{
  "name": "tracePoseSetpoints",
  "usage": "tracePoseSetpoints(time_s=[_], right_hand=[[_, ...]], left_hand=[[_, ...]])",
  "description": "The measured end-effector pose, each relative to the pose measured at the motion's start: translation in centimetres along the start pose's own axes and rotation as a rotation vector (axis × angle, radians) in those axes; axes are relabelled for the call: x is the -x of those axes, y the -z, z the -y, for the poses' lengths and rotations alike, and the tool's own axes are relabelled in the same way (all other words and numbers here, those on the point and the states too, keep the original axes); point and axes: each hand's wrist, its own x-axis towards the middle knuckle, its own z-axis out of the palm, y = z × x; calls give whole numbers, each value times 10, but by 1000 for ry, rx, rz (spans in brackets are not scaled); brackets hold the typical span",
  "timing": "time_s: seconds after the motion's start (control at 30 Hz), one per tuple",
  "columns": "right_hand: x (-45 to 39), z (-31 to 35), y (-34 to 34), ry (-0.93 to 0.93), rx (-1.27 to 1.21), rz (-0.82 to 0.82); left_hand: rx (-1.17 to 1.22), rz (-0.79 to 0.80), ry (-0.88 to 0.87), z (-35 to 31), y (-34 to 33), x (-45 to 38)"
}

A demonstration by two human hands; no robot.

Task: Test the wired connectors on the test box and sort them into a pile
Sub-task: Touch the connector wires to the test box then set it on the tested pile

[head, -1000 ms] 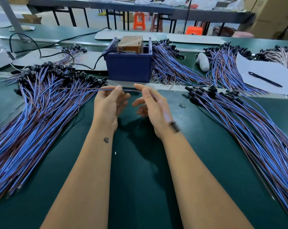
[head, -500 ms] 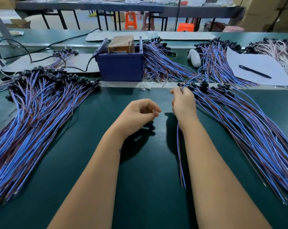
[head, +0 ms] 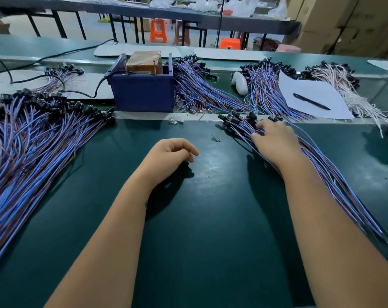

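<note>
Head view: my right hand (head: 275,142) lay on the right-hand pile of wired connectors (head: 317,174).
Its fingers spread flat over the wires near their black plug ends, gripping nothing I could see. My left hand (head: 170,155) rested loosely curled and empty on the green mat (head: 211,218). The test box (head: 142,87) stood behind, beside the large left pile (head: 33,147).

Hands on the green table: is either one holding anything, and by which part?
The left hand hangs loosely curled and holds nothing. The right hand rests with spread fingers on the right pile of blue and brown wired connectors, near the black plug ends; no grip shows.
</note>
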Motion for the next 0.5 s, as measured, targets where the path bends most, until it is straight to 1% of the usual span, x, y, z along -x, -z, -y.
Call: tracePoseSetpoints(time_s=[0.03, 0.1, 0.13, 0.17, 0.27, 0.33, 0.43, 0.5], right_hand=[[3, 5, -2, -8, -19, -66], [10, 23, -7, 24, -141, -207], [13, 35, -11, 61, -215, -244], [18, 50, -16, 108, -289, -243], [39, 103, -38, 235, -535, -88], [50, 135, -51, 256, -684, -9], [56, 169, -62, 185, -931, 30], [57, 181, -68, 117, -1062, 41]], left_hand=[[-6, -2, 2, 1, 0, -1], [9, -19, -17, 1, 0, -1], [30, -40, -32, 1, -1, -1], [58, -75, -45, 1, -1, 0], [155, -208, -64, 1, 1, -1], [273, -279, -53, 3, 4, -3], [513, -375, 4, 6, 9, -4], [535, -400, 44, 9, 12, -7]])
